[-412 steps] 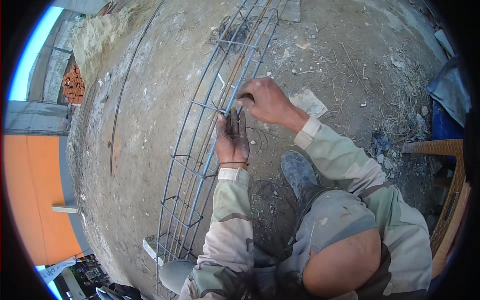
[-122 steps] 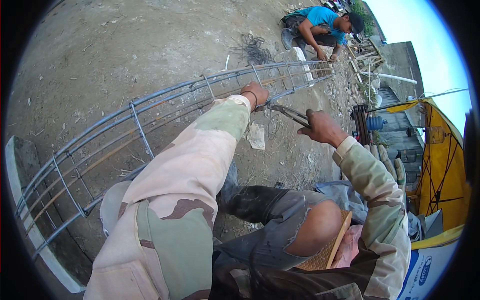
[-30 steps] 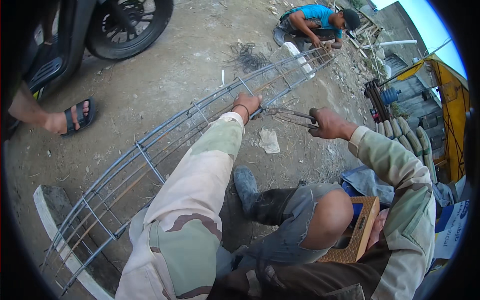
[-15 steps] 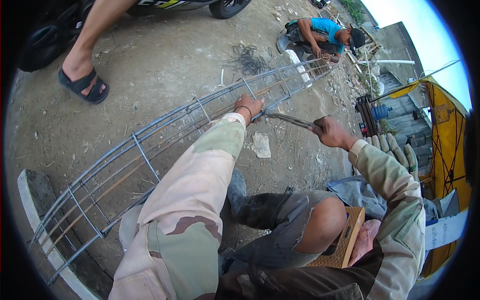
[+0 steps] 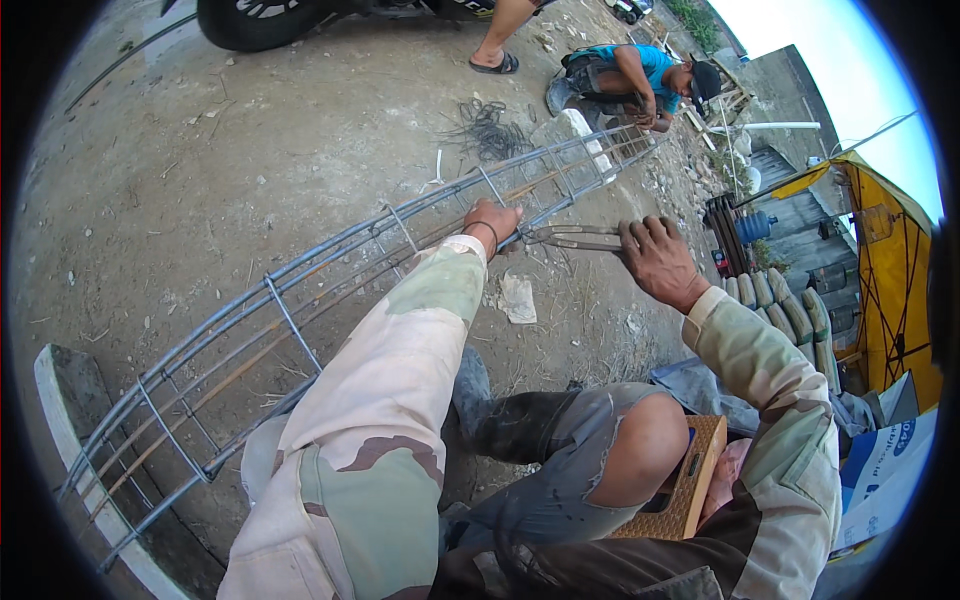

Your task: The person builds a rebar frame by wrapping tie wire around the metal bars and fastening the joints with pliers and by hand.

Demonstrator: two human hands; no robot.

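A long cage of steel reinforcing bars point(image 5: 330, 265) lies across the dirt ground from lower left to upper right. My left hand point(image 5: 495, 222), with a dark band at the wrist, grips one of the cage's bars. Just right of it, my right hand point(image 5: 652, 258) is closed on the handles of metal pincers point(image 5: 575, 238), whose jaws point at the cage beside my left hand. My sleeves are camouflage cloth, and my knees in torn grey trousers point(image 5: 590, 460) are below.
Another person in a blue shirt point(image 5: 640, 75) crouches at the cage's far end. A sandalled foot point(image 5: 495, 62) and a vehicle tyre point(image 5: 250, 18) are at the top. A wire bundle point(image 5: 487, 128) lies on the ground. Grey sacks point(image 5: 790, 320) and a yellow sheet point(image 5: 890, 270) stand at the right.
The view has tilted upward along the cage. The sandalled foot has moved from the left to the top middle. My hands stay at the same joint with the pincers.
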